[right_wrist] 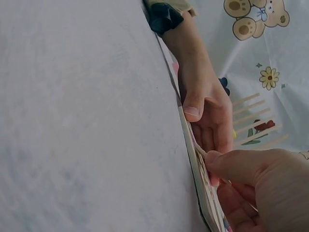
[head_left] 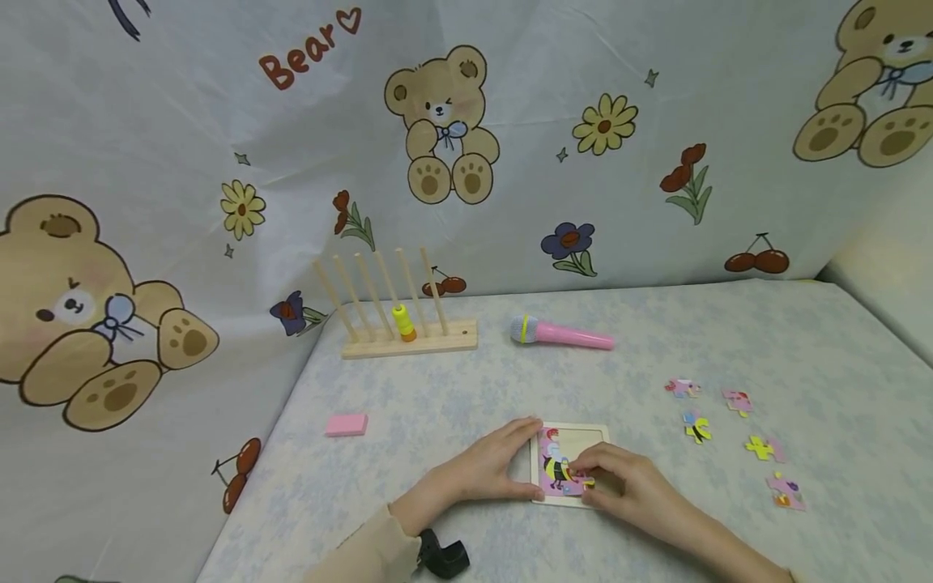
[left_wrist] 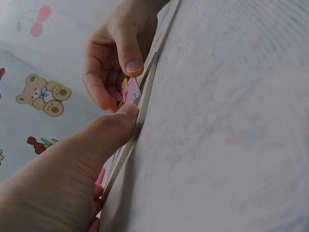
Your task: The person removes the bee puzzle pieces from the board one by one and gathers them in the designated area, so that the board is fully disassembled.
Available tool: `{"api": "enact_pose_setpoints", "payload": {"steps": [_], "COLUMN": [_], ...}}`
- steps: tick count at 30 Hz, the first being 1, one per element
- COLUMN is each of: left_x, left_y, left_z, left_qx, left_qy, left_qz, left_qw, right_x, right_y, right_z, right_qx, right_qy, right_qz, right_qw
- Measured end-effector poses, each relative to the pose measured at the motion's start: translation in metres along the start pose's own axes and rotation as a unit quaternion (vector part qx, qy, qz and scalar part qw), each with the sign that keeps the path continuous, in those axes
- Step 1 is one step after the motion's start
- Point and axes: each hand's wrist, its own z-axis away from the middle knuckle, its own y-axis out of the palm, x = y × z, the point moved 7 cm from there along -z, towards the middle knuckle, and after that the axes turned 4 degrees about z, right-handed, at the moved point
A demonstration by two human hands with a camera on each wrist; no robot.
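A small square puzzle tray [head_left: 574, 425] with a pale wooden rim lies before me. Pink and yellow jigsaw pieces with a bee picture [head_left: 555, 465] fill its left side; bare wood shows at its upper right. My left hand [head_left: 487, 465] holds the tray's left side, thumb at the near corner and fingertips at the far one. Between right thumb and fingers, my right hand [head_left: 637, 490] pinches a pink puzzle piece [left_wrist: 129, 91], tilted over the tray's near part. The left thumb [left_wrist: 126, 112] is right beside that piece.
Several loose puzzle pieces [head_left: 697, 427] lie scattered at the right. Behind the tray are a pink toy microphone [head_left: 572, 335] and a wooden peg stand [head_left: 408, 346] with yellow and orange beads. A pink block [head_left: 346, 425] lies at the left.
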Motion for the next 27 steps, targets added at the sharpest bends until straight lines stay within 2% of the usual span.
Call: {"api": "enact_pose_setpoints", "payload": {"steps": [6,12,16,19,23,27], "left_x": [-0.002,-0.003,-0.004,-0.004,-0.002,-0.001], "left_y": [-0.001,-0.002,0.001,0.004,0.002,0.001], "left_z": [0.0,0.002,0.003,0.004,0.003,0.002], "left_qx": [0.008,0.002,0.016,0.02,0.005,0.001], "left_qy": [-0.005,-0.011,-0.017,-0.017,-0.009,-0.004], "left_qz": [0.0,0.005,0.016,0.016,0.001,-0.003], "left_qw": [1.0,0.9999,0.9996,0.9995,0.9999,1.0], "right_x": [0.001,0.007,0.009,0.004,-0.007,-0.018], "right_y": [-0.002,-0.013,-0.036,-0.058,-0.092,-0.116], "right_z": [0.0,-0.006,-0.002,0.007,0.024,0.047], "right_qx": [0.001,0.002,0.002,0.004,0.006,0.0], "right_qy": [0.005,0.01,0.044,0.087,0.145,0.179], "right_qz": [-0.003,-0.058,-0.074,-0.046,0.014,0.034], "right_qw": [1.0,0.9983,0.9963,0.9951,0.9893,0.9832]}}
